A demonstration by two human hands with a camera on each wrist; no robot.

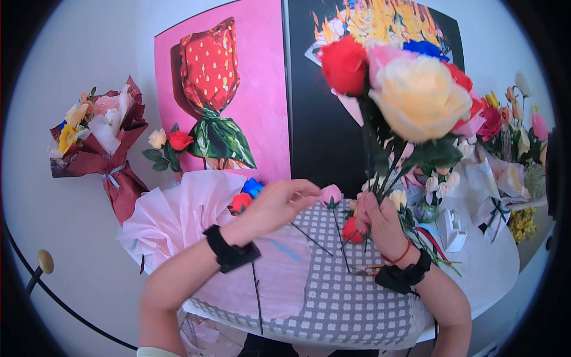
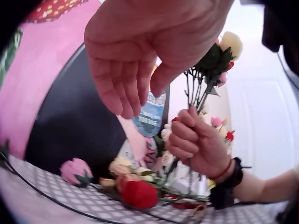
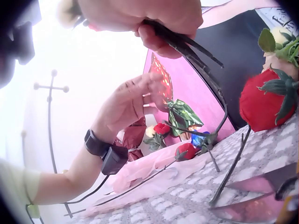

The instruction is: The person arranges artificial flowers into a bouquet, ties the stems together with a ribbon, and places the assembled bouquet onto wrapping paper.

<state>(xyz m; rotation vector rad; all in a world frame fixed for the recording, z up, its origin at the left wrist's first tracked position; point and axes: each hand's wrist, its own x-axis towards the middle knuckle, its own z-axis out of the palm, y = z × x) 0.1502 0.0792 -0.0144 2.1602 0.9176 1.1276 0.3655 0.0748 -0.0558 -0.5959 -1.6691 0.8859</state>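
Observation:
My right hand (image 1: 383,229) grips a bundle of dark stems (image 3: 187,46), with cream, red, pink and blue roses above it; the large cream rose (image 1: 421,98) faces the head camera. In the left wrist view the fingers of this hand (image 2: 198,144) curl round the stems. My left hand (image 1: 279,205) is in the air over the table, fingers loosely bent and holding nothing. Just beyond its fingertips a single pink rose (image 1: 331,196) lies on the checked cloth (image 1: 339,297). A red rose (image 1: 241,202) and a blue rose (image 1: 253,187) lie behind the left hand.
Pink wrapping paper (image 1: 160,220) spreads over the left of the table. A wrapped bouquet (image 1: 110,143) hangs at the left, more flowers (image 1: 523,125) stand at the right. A white tape dispenser (image 1: 453,231) and scissors (image 3: 257,205) lie on the table; picture panels (image 1: 267,89) stand behind.

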